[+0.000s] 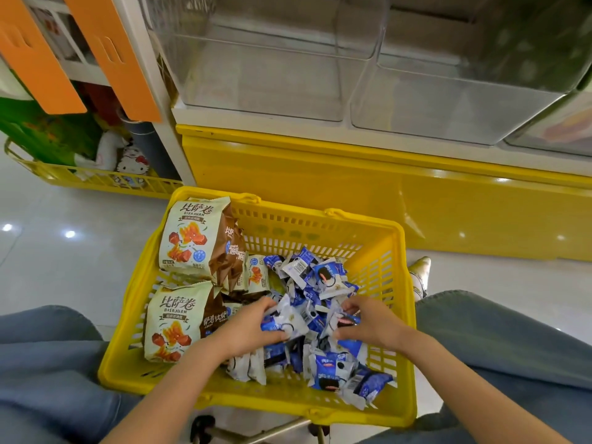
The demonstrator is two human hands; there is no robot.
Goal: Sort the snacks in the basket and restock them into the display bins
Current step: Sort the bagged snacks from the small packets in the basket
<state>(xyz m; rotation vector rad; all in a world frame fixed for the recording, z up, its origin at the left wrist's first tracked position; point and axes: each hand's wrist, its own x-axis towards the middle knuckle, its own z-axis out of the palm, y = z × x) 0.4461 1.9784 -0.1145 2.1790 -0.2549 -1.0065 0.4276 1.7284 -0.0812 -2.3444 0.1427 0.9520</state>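
Denim-clad knees [48,354] bracket our yellow slotted plastic basket [320,219]; both forearms reach into it.

Step in hand, as we read it: sorting, gathering one snack type. Nothing restocked yet. Both clear plastic display bins [272,75] above the yellow cabinet base [352,193] look empty.

Contents:
- small blue-and-white snack packets [323,277] heaped in the right half, under our hands
- large cream-and-brown snack bags [189,235] stacked on edge along the left wall

Grip:
- left hand [250,331]: fingers [264,304] curled over the top, thumb underneath, closed round a white-and-blue packet, maybe more than one
- right hand [371,325]: fingers [350,307] bent, thumb opposed, pinching a packet from the same heap
- the two hands sit close together, near the middle of the pile

Next move, our call: collect a fuller handful, lift clear of the basket rim, carry up and forward to one bin. Keep the blue packets to a single bin and the cream bags to the other. Slick wrappers may slip out in transit.
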